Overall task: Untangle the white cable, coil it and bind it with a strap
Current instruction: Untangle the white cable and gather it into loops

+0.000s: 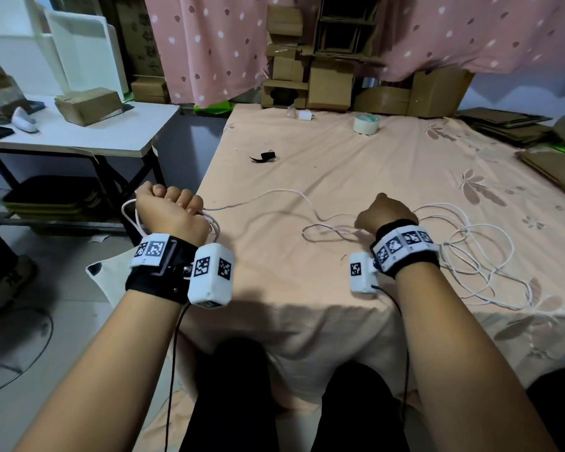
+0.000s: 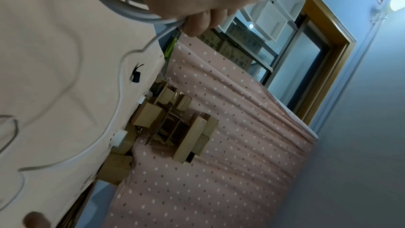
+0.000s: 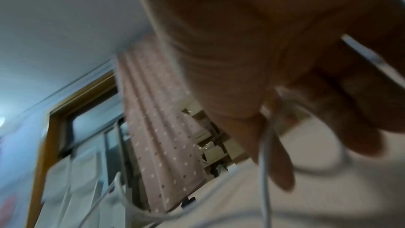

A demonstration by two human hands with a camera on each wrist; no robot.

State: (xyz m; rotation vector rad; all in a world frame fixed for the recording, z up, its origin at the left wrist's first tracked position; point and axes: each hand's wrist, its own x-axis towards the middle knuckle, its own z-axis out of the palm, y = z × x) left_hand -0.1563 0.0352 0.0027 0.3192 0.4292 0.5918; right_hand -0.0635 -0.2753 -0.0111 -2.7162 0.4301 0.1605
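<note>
The white cable [image 1: 274, 192] runs across the peach tablecloth [image 1: 356, 158]. Beyond the table's left edge, my left hand [image 1: 168, 203] is a raised fist that grips a few coiled loops of it; these loops [image 2: 122, 4] show in the left wrist view. My right hand [image 1: 384, 212] sits low over the cloth at centre right with fingers curled. The blurred right wrist view shows a strand [image 3: 264, 171] passing between thumb and fingers. A loose tangle [image 1: 480, 252] lies to its right. The black strap [image 1: 264, 156] lies alone further back.
A tape roll [image 1: 366, 123] and a white charger [image 1: 305, 116] sit near the table's far edge, in front of stacked cardboard boxes [image 1: 327, 86]. Flattened cardboard [image 1: 503, 122] lies at the back right. A white side table [image 1: 79, 132] stands to the left.
</note>
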